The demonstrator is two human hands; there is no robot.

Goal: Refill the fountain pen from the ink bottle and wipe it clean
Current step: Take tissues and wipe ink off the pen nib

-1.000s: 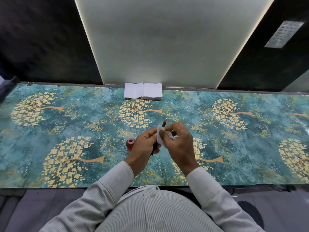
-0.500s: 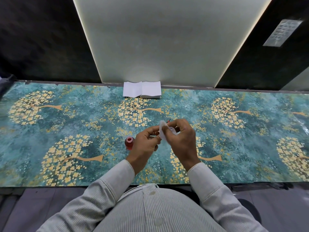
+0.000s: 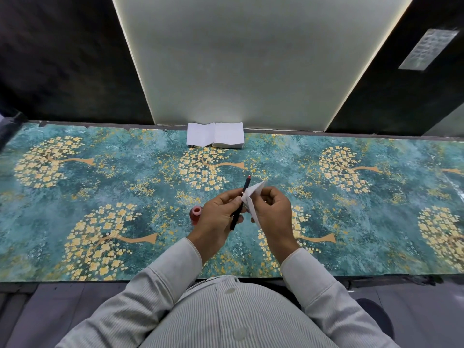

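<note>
Whereas half a second ago the tissue covered the pen's front end, the fountain pen [image 3: 240, 202] now shows bare, its red tip pointing to the far side. Left hand [image 3: 221, 211] grips the black barrel; right hand [image 3: 272, 209] pinches a folded white tissue [image 3: 253, 197] just beside it. Ink bottle [image 3: 196, 215] stands uncapped at near left of the hands. Assessment: a wiping pass is complete; capping remains. Tissue stack [image 3: 215, 138] lies at far centre.

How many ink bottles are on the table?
1. The red ink bottle stands on the patterned table, just beside the left hand, which holds the pen. Another could hide behind the hands, but none shows.
</note>
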